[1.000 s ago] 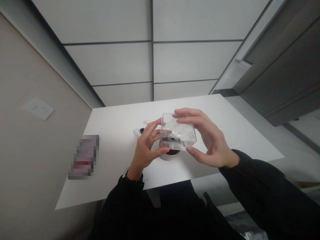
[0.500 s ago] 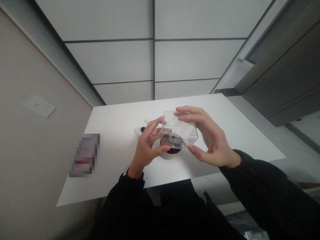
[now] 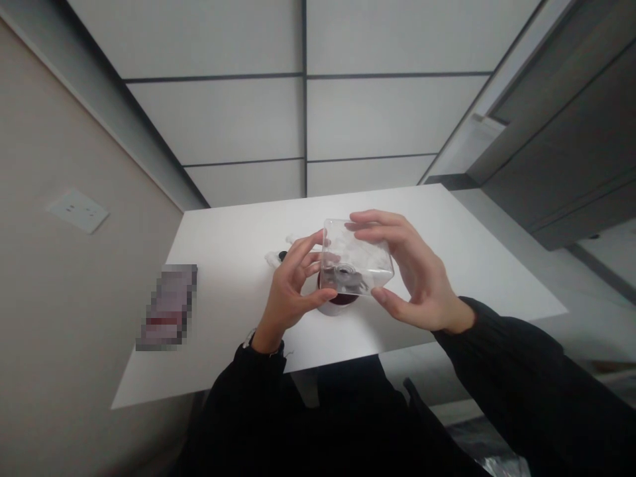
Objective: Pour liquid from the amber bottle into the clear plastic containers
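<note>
Between my two hands, above the table, is a clear plastic box (image 3: 355,255). My left hand (image 3: 293,288) grips its left side, thumb at the near lower corner and fingers behind. On the opposite side, my right hand (image 3: 415,278) has its fingers over the top and its thumb at the lower right corner. Through the clear wall I see a dark shape and a ring-like form; I cannot tell whether they are inside or behind it. Below the box, a round dark-red thing with a pale rim (image 3: 340,303) is partly hidden.
The white table (image 3: 223,344) has its left end by a wall with a socket plate (image 3: 78,211). A blurred-out flat pinkish object (image 3: 167,308) lies near its left edge. Crumpled clear plastic with a small black part (image 3: 283,256) lies behind my left hand. Pale panels (image 3: 238,119) stand behind.
Both hands keep the same hold on the clear box, with at most a very slight tilt of it. The whole view has shifted by a few pixels.
</note>
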